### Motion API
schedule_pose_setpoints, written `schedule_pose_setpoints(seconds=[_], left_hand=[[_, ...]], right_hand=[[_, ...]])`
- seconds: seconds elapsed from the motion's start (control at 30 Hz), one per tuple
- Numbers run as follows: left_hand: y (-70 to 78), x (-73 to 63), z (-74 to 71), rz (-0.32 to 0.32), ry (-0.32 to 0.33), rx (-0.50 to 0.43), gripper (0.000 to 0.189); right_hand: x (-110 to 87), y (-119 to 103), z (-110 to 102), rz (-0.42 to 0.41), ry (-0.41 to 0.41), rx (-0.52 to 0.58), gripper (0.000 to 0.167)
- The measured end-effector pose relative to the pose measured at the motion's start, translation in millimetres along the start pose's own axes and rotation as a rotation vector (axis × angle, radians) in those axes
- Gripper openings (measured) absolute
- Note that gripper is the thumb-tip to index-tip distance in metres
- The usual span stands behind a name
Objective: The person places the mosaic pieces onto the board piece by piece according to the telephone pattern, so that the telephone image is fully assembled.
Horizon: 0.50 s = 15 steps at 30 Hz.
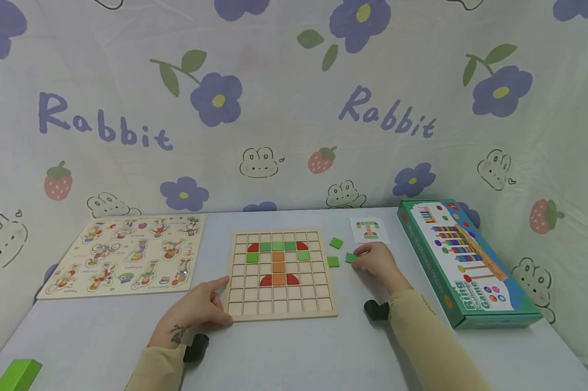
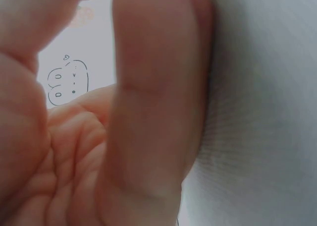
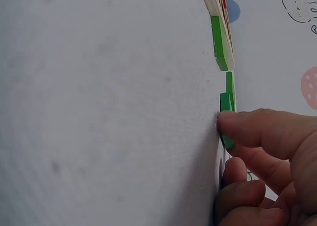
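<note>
A wooden grid board point(image 1: 280, 307) lies in the middle of the table, with green, orange and red pieces set in its cells. At its left edge rests my left hand point(image 1: 196, 308), index finger near the middle of that side and thumb at the front corner. The left wrist view shows this hand's fingers close up, with nothing in the palm. Right of the board, my right hand point(image 1: 378, 265) pinches a green square tile point(image 3: 226, 102) between thumb and fingers, low over the tabletop. Two more green tiles lie close by, one behind point(image 1: 336, 243) and one beside the board point(image 1: 333, 262).
A small pattern card point(image 1: 379, 234) lies behind my right hand. Farther right is a green toy box point(image 1: 435, 271). A wooden picture puzzle point(image 1: 127, 288) occupies the back left, and a bright green block point(image 1: 19, 374) sits at the front left. Behind the table hangs a printed curtain point(image 1: 284, 130).
</note>
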<state>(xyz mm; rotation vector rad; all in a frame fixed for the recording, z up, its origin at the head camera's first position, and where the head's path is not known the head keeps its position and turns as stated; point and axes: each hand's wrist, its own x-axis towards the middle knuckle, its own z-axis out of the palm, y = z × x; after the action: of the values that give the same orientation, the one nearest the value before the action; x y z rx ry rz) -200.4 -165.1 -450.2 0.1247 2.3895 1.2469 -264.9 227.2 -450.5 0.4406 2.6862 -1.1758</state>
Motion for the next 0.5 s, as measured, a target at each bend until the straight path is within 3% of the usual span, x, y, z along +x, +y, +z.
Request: schedule_pose_setpoints(seconds=[0.3,0.5], left_hand=[[2.9,-2.3,0.6,-0.004,0.005,-0.007,0.097],[4.5,-2.8,1.1,-0.011,0.009,-0.009,0.096]], right_hand=[[-10.4,-9.4,3.1,-0.106,-0.021,0.083,0.034],[-24.6,-24.2,17.0,-0.178,-0.048,0.165,0.032]])
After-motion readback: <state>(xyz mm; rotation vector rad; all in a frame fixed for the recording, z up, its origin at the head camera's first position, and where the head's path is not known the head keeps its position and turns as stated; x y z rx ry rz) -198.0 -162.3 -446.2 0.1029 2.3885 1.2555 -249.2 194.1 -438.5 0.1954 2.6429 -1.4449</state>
